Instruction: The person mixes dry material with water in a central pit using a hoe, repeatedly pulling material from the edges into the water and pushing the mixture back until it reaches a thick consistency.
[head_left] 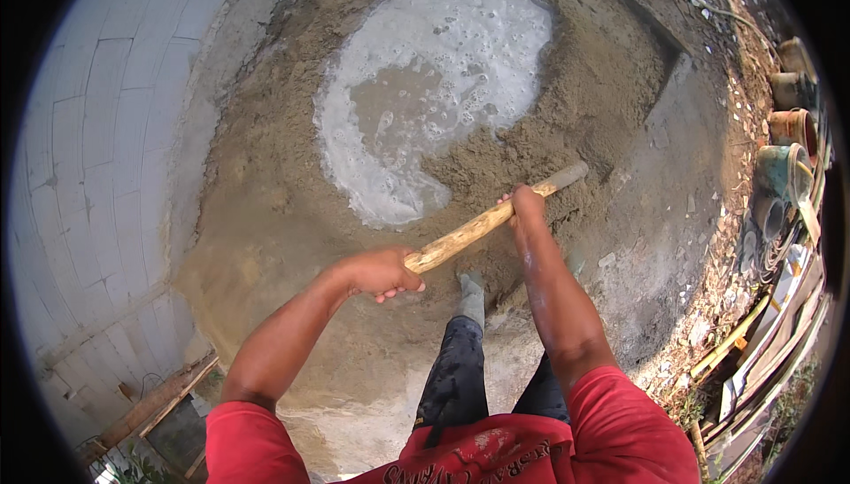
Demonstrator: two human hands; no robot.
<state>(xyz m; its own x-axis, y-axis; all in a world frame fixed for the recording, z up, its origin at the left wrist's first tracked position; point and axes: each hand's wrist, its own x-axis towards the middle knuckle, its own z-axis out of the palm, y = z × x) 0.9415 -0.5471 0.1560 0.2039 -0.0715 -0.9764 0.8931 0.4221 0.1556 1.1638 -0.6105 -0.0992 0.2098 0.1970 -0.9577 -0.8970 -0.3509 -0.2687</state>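
A pale wooden tool handle [467, 235] slants up to the right in front of my body. My left hand [386, 271] is closed around its lower-left end. Farther along, my right hand [528, 204] grips it near the grey far end, which lies over the wet sand. Which kind of tool it is I cannot tell, as no blade shows clearly. Beyond the handle, a ring of brown sand [274, 143] holds a pool of water with pale grey, bubbly cement slurry [482, 41] floating on it. Its near edge is broken by damp, clumped sand [496, 165].
A grey block wall [111, 143] rises on the left. Several dirty buckets [786, 170] line the right edge, above a pile of boards and poles [770, 333]. One grey-coated foot [473, 296] stands at the sand's near side. Wooden planks [155, 404] lie at lower left.
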